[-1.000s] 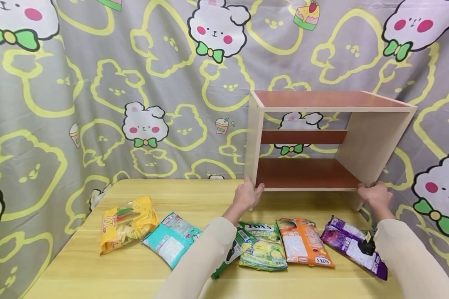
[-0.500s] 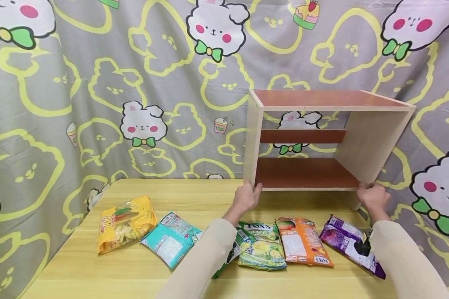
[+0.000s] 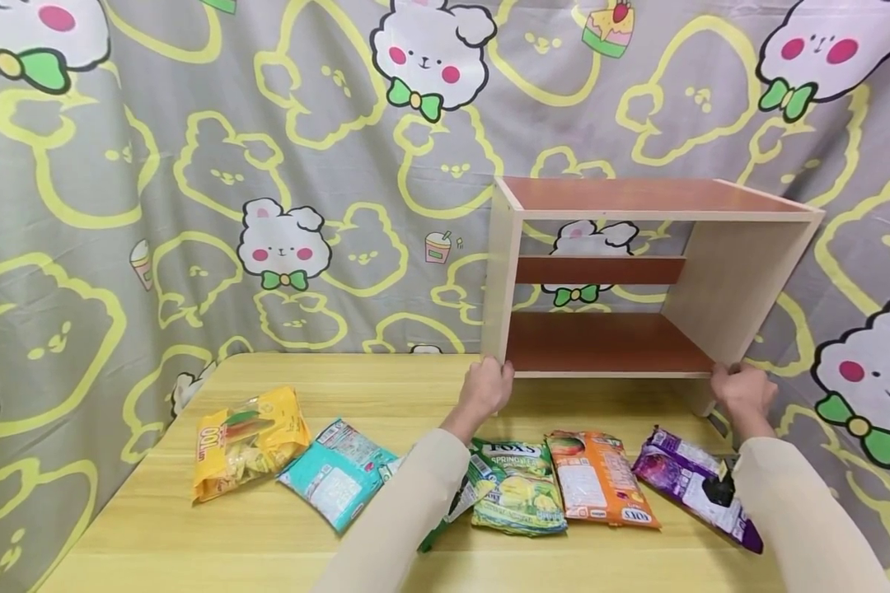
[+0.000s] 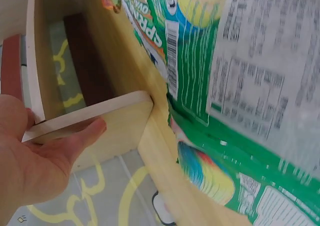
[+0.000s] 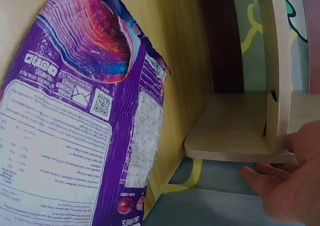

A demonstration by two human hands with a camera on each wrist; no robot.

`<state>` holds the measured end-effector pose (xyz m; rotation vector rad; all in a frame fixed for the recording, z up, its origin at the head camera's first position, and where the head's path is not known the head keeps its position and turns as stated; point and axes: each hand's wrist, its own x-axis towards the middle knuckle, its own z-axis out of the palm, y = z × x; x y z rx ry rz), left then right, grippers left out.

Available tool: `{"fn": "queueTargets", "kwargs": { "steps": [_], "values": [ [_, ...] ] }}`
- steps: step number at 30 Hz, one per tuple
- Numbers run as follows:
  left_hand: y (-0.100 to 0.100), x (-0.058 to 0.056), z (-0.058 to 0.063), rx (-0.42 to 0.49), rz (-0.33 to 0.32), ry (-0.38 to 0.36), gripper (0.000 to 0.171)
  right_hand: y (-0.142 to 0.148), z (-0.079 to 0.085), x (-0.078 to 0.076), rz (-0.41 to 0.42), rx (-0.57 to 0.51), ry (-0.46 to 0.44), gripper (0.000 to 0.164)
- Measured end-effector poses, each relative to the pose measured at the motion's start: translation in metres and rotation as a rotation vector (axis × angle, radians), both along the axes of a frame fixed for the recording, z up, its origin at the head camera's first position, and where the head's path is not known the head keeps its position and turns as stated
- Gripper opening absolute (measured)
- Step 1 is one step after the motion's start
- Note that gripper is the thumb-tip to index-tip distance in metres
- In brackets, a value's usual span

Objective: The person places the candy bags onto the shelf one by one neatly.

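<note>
A small wooden shelf unit (image 3: 630, 195) with reddish-brown boards and pale side panels stands at the back right of the table. Low on its left side panel, my left hand (image 3: 482, 389) grips the front edge. My right hand (image 3: 744, 391) holds the right side panel at about the same height. In the left wrist view, the fingers of my left hand (image 4: 42, 158) lie on both sides of the panel. The right wrist view has my right hand (image 5: 287, 178) around the lower corner where shelf board and panel meet.
Before the shelf lie several candy bags: a yellow bag (image 3: 252, 445), a teal bag (image 3: 337, 478), a green spring tea bag (image 3: 519, 490), an orange bag (image 3: 601, 482) and a purple bag (image 3: 693, 486). Another green bag (image 4: 240, 86) is partly under my left sleeve. A patterned curtain (image 3: 371, 189) hangs behind.
Both hands stay on the side panels. The left hand's fingers have closed in slightly at the panel edge. The shelf and bags shift only slightly in the view.
</note>
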<state>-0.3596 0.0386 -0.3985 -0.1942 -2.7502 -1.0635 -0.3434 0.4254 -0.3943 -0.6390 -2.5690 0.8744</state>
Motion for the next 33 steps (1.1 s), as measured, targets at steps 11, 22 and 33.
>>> {"fn": "queueTargets", "kwargs": {
  "steps": [11, 22, 33],
  "values": [
    [-0.0021, -0.0009, 0.0018, -0.059, -0.008, -0.003, 0.042, 0.0007, -0.0014, -0.0014, 0.001, 0.078, 0.025, 0.048],
    [-0.0002, -0.0027, 0.0036, -0.098, -0.003, 0.011, 0.047, 0.0046, -0.0015, -0.0008, -0.012, 0.067, 0.028, 0.049],
    [-0.0041, -0.008, 0.0, -0.169, -0.049, 0.047, 0.047, 0.0035, -0.0011, 0.0015, -0.029, 0.068, 0.007, 0.049]
  ]
}}
